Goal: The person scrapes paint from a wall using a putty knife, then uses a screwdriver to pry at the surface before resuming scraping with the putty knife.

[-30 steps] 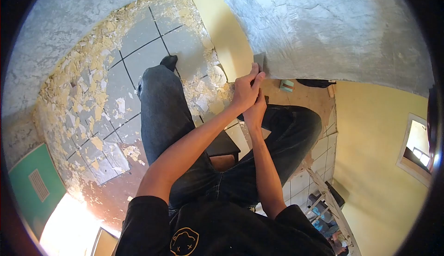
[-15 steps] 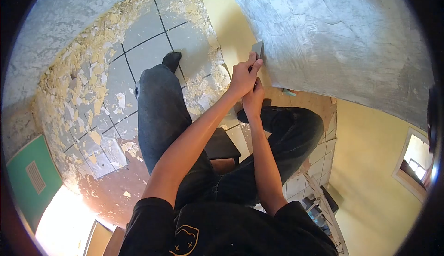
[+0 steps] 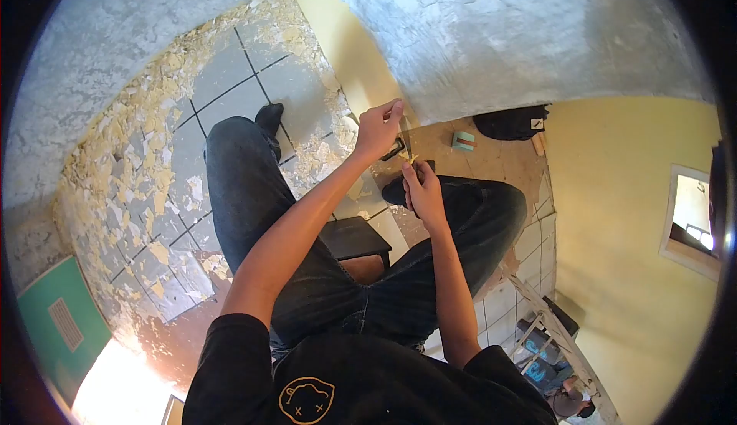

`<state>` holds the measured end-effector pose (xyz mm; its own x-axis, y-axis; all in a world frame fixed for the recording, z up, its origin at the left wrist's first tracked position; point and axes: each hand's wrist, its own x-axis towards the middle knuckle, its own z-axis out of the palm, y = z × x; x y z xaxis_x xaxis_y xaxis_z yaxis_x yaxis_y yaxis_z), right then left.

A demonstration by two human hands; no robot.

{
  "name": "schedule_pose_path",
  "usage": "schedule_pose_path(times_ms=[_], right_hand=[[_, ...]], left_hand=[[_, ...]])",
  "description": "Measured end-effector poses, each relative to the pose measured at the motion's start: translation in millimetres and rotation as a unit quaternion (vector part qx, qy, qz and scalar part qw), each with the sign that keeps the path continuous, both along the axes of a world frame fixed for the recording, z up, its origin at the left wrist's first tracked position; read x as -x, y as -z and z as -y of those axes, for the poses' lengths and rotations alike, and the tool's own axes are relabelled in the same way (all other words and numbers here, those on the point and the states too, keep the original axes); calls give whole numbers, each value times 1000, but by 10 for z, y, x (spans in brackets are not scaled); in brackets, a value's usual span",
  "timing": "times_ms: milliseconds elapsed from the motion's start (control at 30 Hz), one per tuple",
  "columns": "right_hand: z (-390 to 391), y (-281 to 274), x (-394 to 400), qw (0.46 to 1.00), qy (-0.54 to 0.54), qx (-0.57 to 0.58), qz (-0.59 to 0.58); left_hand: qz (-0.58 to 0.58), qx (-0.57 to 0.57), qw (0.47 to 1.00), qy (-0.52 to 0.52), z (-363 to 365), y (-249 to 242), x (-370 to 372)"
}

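Observation:
Both of my hands meet around a scraper (image 3: 407, 139), its thin grey blade seen nearly edge-on. My left hand (image 3: 378, 131) is closed, thumb and fingers pinched at the blade's upper end. Below, my right hand (image 3: 424, 196) curls around the lower end, where the handle is mostly hidden. Yellow flakes (image 3: 409, 159) cling beside the right fingertips. A black looped object (image 3: 394, 149) shows just under the left hand; what it is I cannot make out. Close above is the grey, bare plaster wall (image 3: 491, 41), with a strip of yellow paint (image 3: 345, 37) to its left.
Paint chips (image 3: 157, 171) litter the tiled floor (image 3: 230, 95). A black stool (image 3: 353, 239) stands between my legs. A teal block (image 3: 463, 141) and a black bag (image 3: 510, 123) lie past my hands. At lower right are a ladder (image 3: 549, 321) and another person (image 3: 568, 400).
The scraper has come down off the wall toward me. My hands, together on it before, have separated, the left now up at the blade. My view has shifted, showing the bag.

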<state>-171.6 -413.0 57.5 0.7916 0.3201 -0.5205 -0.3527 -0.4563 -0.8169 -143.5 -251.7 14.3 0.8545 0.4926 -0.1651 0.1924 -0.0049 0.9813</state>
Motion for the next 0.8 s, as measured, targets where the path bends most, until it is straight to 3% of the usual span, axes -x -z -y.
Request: schedule_pose_path(times_ms=[167, 400, 467, 500, 567, 633, 700, 733, 800], right_hand=[[147, -260, 212, 1000, 17, -24, -10], [292, -349, 358, 999, 43, -8, -32], [239, -362, 307, 998, 45, -14, -45], [225, -398, 317, 997, 40, -6, -62], [213, -397, 313, 996, 33, 2, -81], [301, -334, 282, 993, -45, 98, 49], [247, -658, 323, 983, -58, 154, 81], [230, -823, 341, 973, -71, 175, 131], [143, -1135, 336, 960, -85, 199, 178]], left_hand=[[-3, 53, 995, 79, 66, -151, 194], [-5, 116, 988, 100, 59, -20, 223], [-56, -16, 983, 173, -2, -135, 222], [-55, -16, 983, 172, 4, -176, 247], [-158, -183, 912, 331, 30, -233, 293], [-158, -242, 892, 348, 90, -204, 391], [-154, -399, 812, 398, 142, -74, 439], [-155, -397, 812, 399, 128, -108, 436], [-233, -445, 722, 476, 81, -227, 426]])
